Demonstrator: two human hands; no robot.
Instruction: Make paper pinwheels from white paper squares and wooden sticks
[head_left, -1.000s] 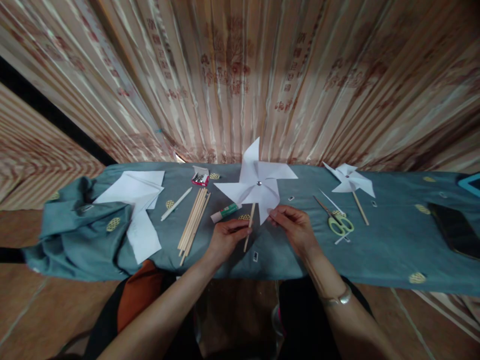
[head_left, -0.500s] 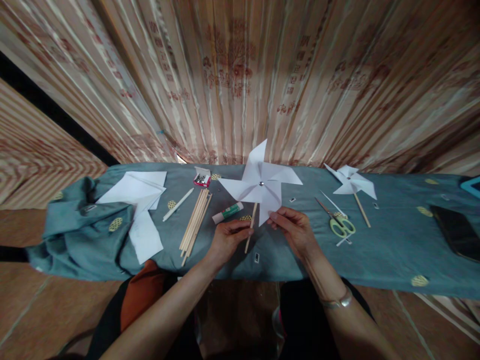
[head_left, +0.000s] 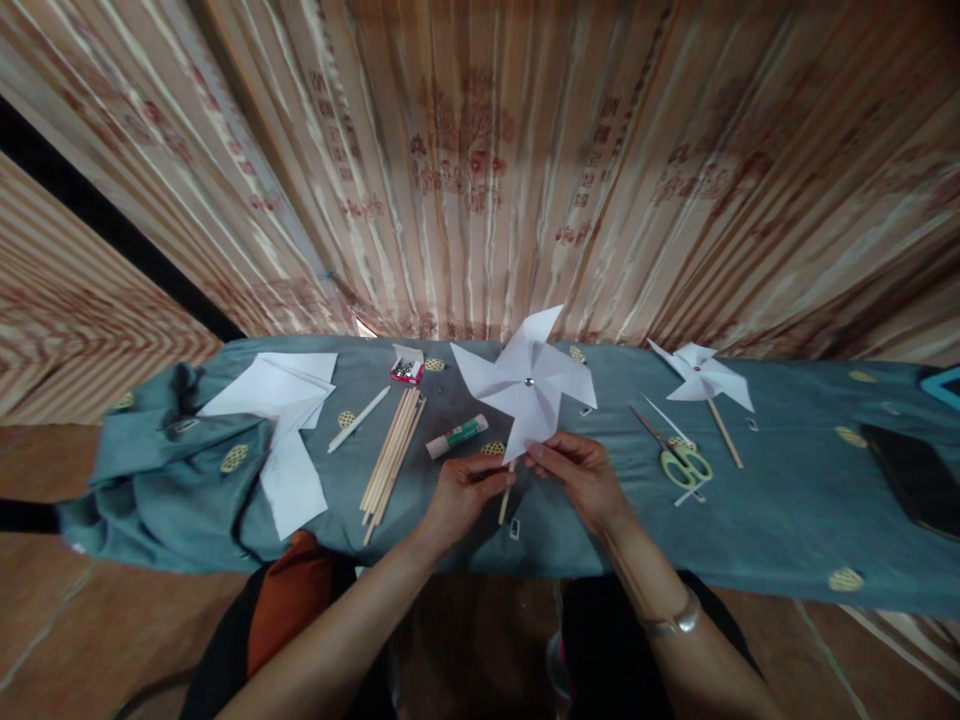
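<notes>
A white paper pinwheel (head_left: 529, 381) with a silver pin at its centre is held up over the middle of the table. Its wooden stick (head_left: 505, 503) is pinched between the thumb and fingers of my left hand (head_left: 466, 492). Just to the right, my right hand (head_left: 581, 472) has its thumb and fingertips closed at the edge of the lowest blade. That blade hides the upper part of the stick. A green and white glue stick (head_left: 457, 437) lies left of the pinwheel, beyond my left hand.
A bundle of wooden sticks (head_left: 393, 455), a white pen (head_left: 358, 420), a small box of pins (head_left: 407, 366) and white paper (head_left: 289, 390) lie on the left. Green-handled scissors (head_left: 684, 462), a second pinwheel (head_left: 699, 371) and a black phone (head_left: 911, 475) are on the right.
The pinwheel's blades have turned, so a different blade angle points downward. My right hand has come slightly left, closer to the stick. The camera view has shifted a little.
</notes>
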